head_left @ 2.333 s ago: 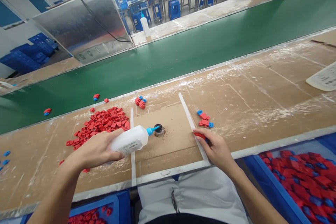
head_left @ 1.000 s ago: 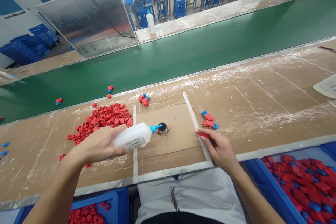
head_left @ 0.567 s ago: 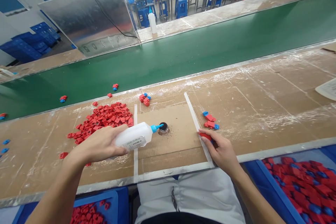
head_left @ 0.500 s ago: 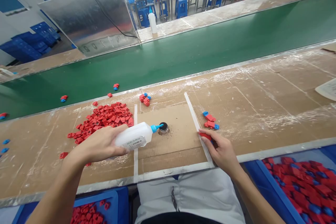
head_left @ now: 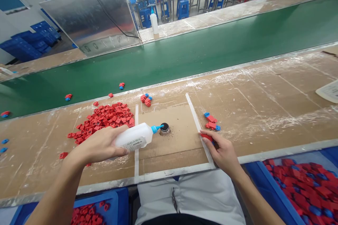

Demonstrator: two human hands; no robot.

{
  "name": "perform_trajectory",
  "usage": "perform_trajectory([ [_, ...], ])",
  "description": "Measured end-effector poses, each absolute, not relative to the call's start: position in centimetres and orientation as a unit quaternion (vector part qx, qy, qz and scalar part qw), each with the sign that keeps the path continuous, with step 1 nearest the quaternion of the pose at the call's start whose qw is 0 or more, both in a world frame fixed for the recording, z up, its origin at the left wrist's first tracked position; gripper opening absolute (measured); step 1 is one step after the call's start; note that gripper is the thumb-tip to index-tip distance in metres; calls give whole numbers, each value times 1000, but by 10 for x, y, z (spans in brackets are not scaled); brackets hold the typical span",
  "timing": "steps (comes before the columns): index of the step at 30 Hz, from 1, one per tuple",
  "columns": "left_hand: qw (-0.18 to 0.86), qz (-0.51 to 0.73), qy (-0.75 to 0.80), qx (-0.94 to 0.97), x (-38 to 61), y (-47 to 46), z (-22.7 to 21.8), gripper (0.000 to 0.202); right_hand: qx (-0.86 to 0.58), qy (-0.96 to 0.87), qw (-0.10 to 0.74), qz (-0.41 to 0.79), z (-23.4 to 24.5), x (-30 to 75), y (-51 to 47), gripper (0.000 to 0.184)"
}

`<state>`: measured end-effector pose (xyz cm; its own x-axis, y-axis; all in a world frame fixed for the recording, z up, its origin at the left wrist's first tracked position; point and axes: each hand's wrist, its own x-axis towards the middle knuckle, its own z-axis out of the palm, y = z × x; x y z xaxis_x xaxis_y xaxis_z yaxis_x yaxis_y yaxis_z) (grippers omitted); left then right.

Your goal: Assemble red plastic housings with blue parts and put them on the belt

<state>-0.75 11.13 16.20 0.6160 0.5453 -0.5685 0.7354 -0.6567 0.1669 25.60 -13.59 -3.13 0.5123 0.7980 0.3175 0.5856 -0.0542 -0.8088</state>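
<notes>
My left hand [head_left: 107, 144] is wrapped round a white squeeze bottle [head_left: 136, 137] with a printed label. The bottle lies tilted to the right, its blue nozzle [head_left: 157, 128] over the rim of a small dark round cup [head_left: 164, 128] set on the cardboard. My right hand [head_left: 220, 149] pinches a red plastic piece [head_left: 206, 135] beside the right white strip; a bit of blue shows under the fingers. Just beyond that hand lie two red-and-blue pieces [head_left: 211, 122]. Behind my left hand spreads a heap of small red pieces [head_left: 108, 117].
A green conveyor belt [head_left: 185, 56] runs behind the table, carrying a few red-and-blue pieces [head_left: 121, 85]. Blue bins of parts stand at the lower right [head_left: 280, 191] and lower left [head_left: 114, 204]. Another white bottle [head_left: 154, 23] stands beyond the belt.
The red-and-blue pieces on the belt have shifted to the right. Both hands and the bottle stay almost where they were.
</notes>
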Motion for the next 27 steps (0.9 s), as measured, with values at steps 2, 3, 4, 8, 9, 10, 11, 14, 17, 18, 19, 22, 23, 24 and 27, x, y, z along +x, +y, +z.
perform_trajectory([
  [2,208,-238,365,876,-8,111,163,30,-720,-480,489,111,-31,256,-136,25],
  [3,210,-236,364,876,-8,111,163,30,-721,-478,488,112,-31,255,-137,25],
  [4,210,-234,364,877,-8,112,163,30,-723,-477,487,113,-30,255,-137,26],
  [8,203,-236,362,879,-9,114,161,29,-728,-476,482,110,-28,255,-136,27],
  [9,204,-237,362,878,-9,114,161,29,-728,-476,482,109,-28,255,-136,27],
  [10,208,-238,362,877,-9,115,160,30,-727,-476,482,109,-28,255,-136,27],
  [11,213,-237,364,875,-9,115,159,31,-726,-476,483,111,-28,255,-136,27],
  [14,232,-233,369,869,-11,115,157,31,-725,-474,486,117,-30,255,-136,27],
  [17,271,-223,374,858,-14,116,156,33,-725,-473,487,119,-31,255,-136,27],
  [18,288,-219,375,853,-16,116,155,34,-725,-473,486,119,-31,255,-136,27],
  [19,303,-216,376,849,-17,116,154,36,-726,-472,486,120,-31,255,-136,26],
  [22,348,-203,372,836,-22,116,148,38,-730,-470,481,121,-29,254,-136,25],
  [23,368,-197,367,831,-24,116,145,40,-731,-471,480,120,-29,254,-136,24],
  [24,393,-189,362,824,-26,116,141,43,-732,-472,478,117,-28,253,-135,23],
  [27,494,-154,336,787,-32,114,126,57,-732,-478,474,105,-27,253,-133,22],
])
